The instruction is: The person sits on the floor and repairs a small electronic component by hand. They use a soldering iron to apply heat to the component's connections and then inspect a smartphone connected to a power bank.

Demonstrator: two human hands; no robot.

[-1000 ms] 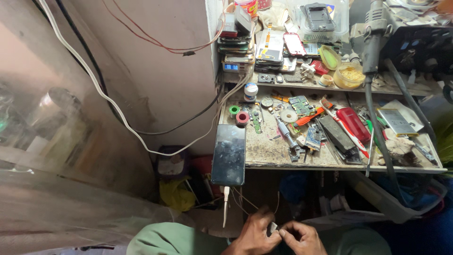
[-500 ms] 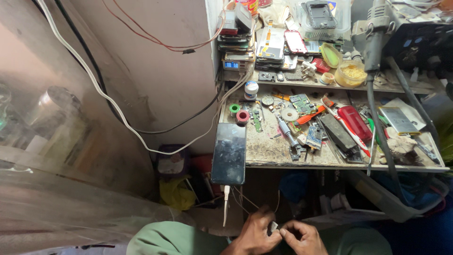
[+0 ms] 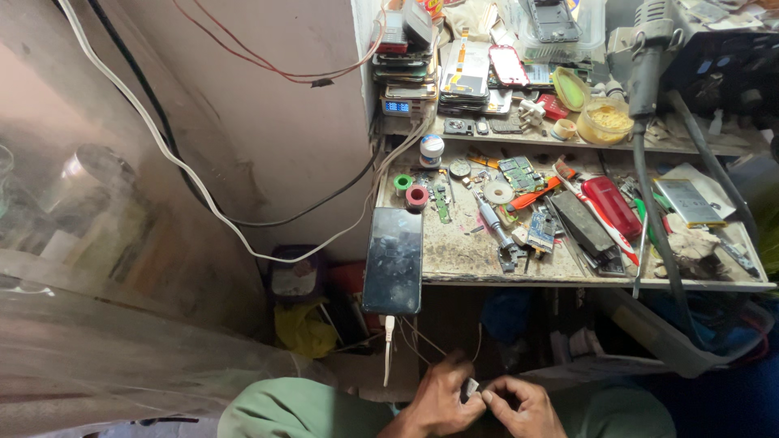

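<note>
At the bottom of the head view my left hand [image 3: 438, 399] and my right hand [image 3: 519, 405] meet over my lap, above green trousers. Together they pinch a small pale part [image 3: 471, 389] between their fingertips. Thin wires [image 3: 422, 345] run up from the hands toward a black smartphone [image 3: 393, 259] that hangs over the front left edge of the workbench [image 3: 462, 259]. A white cable [image 3: 388, 357] is plugged into the phone's lower end.
The bench holds circuit boards [image 3: 519, 172], a red phone part [image 3: 610, 204], tape rolls [image 3: 416, 195] and small tools. A shelf behind carries stacked phones [image 3: 466, 73] and a yellow-filled tub [image 3: 607, 120]. Cables cross the wall at left. A grey hose [image 3: 649, 203] droops at right.
The view has shifted very slightly. Both hands stay together on the small part, with only small finger movement.
</note>
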